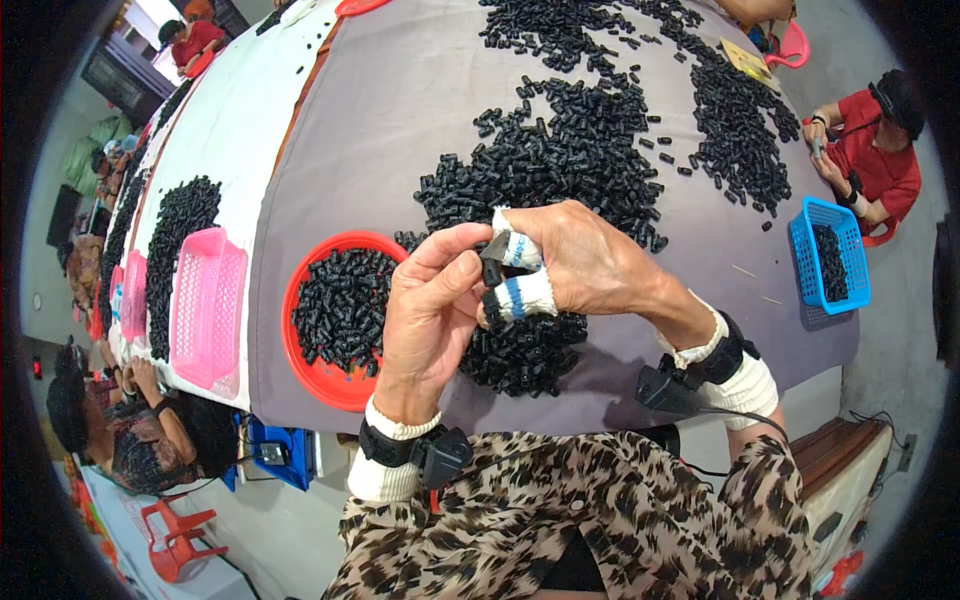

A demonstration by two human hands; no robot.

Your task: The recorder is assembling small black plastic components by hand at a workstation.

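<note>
In front of me, both hands meet over a pile of small black plastic parts (540,165). My left hand (420,320) is closed, thumb and forefinger pinching one small black part (491,272). White cloth with blue marks wraps the thumb and forefinger of my right hand (600,262). That hand is closed on a small grey blade (497,244), held against the black part. The blade's far end is hidden by the fingers. Beside my left hand, a round red tray (292,318) holds many more black parts.
On the left stands a pink basket (208,310) by another black pile (183,225). At right, a blue basket (858,255) holds black parts, near a person in red (875,150). Another person (140,430) works at lower left. A red stool (178,540) stands on the floor.
</note>
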